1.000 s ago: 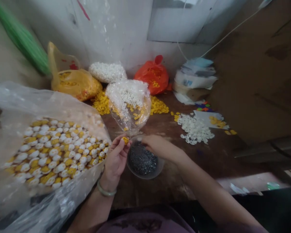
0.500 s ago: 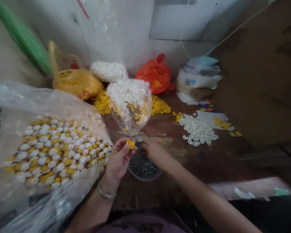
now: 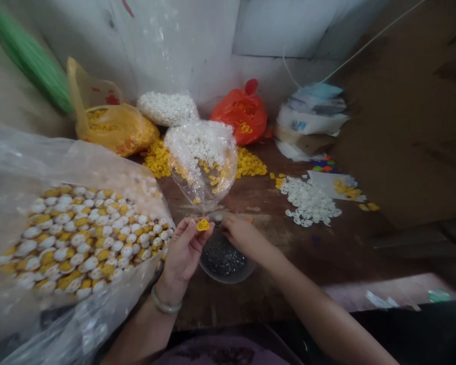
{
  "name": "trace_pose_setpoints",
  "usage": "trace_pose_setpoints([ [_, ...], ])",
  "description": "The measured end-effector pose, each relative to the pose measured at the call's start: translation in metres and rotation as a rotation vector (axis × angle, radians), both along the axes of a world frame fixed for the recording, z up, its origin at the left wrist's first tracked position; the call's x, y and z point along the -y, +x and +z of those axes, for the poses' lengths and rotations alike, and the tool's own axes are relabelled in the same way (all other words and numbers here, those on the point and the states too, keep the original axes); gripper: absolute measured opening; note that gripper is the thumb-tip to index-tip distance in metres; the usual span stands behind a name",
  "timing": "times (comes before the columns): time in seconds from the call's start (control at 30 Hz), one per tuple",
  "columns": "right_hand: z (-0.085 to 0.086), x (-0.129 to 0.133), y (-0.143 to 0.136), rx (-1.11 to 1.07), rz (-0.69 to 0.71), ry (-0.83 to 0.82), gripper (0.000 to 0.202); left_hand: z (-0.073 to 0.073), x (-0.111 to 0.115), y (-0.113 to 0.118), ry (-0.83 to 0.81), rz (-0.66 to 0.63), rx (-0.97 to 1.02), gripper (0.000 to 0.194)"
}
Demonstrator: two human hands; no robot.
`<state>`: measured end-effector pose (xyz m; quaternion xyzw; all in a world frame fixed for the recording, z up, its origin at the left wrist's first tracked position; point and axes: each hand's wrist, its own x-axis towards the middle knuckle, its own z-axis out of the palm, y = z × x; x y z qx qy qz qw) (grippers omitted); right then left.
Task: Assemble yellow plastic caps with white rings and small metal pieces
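From where I stand, a big see-through sack (image 3: 79,159) fills the far left, heaped with small yellow-and-white pieces (image 3: 87,238). Behind it, against the wall, slumps a yellow plastic bag (image 3: 117,126) with yellow bits inside, and next to that lies a bag of white pieces (image 3: 167,110). The person's left hand (image 3: 182,253), a pale bangle (image 3: 165,302) on its wrist, is raised just beside the bowl, thumb and fingers pinching one yellow piece (image 3: 202,225) near the bowl's left rim. Beyond it a clear bag (image 3: 201,157) of white and yellow parts sits on the brown counter (image 3: 220,306), loose yellow parts (image 3: 155,161) on either side. The bowl (image 3: 228,279) holds dark, shiny bits (image 3: 222,259); the right hand (image 3: 247,237) reaches in over its far right side, fingers bent, and I can't tell whether they grip anything. Farther right come a red bag (image 3: 239,116), a paper stack (image 3: 311,119) and a spread of white pieces (image 3: 311,203).
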<state>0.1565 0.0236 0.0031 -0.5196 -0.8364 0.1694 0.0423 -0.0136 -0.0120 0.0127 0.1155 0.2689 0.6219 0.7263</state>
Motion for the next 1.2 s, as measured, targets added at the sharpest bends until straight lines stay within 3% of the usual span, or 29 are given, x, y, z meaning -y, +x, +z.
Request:
trace_pose_setpoints([
  [0.2, -0.013, 0.002, -0.006, 0.068, 0.021, 0.019, 0.017, 0.001, 0.000, 0.000, -0.007, -0.029, -0.016, 0.030],
  [0.47, -0.001, -0.001, 0.000, -0.041, -0.004, -0.040, 0.015, 0.004, 0.003, 0.000, 0.044, -0.092, -0.043, 0.027],
  [0.7, -0.011, 0.001, -0.007, 0.045, 0.079, -0.002, 0.009, -0.002, 0.000, -0.001, -0.016, -0.063, -0.026, 0.025],
  [0.9, -0.005, 0.002, -0.003, 0.072, 0.073, -0.046, 0.010, 0.000, -0.001, -0.002, -0.047, -0.052, -0.022, 0.029],
  [1.1, -0.011, 0.002, -0.004, 0.109, 0.053, -0.029, 0.011, 0.002, 0.000, -0.002, -0.057, -0.048, -0.024, 0.025],
  [1.2, -0.004, 0.002, -0.002, 0.002, 0.047, -0.031, 0.011, 0.002, 0.000, -0.002, -0.060, -0.045, -0.023, 0.028],
])
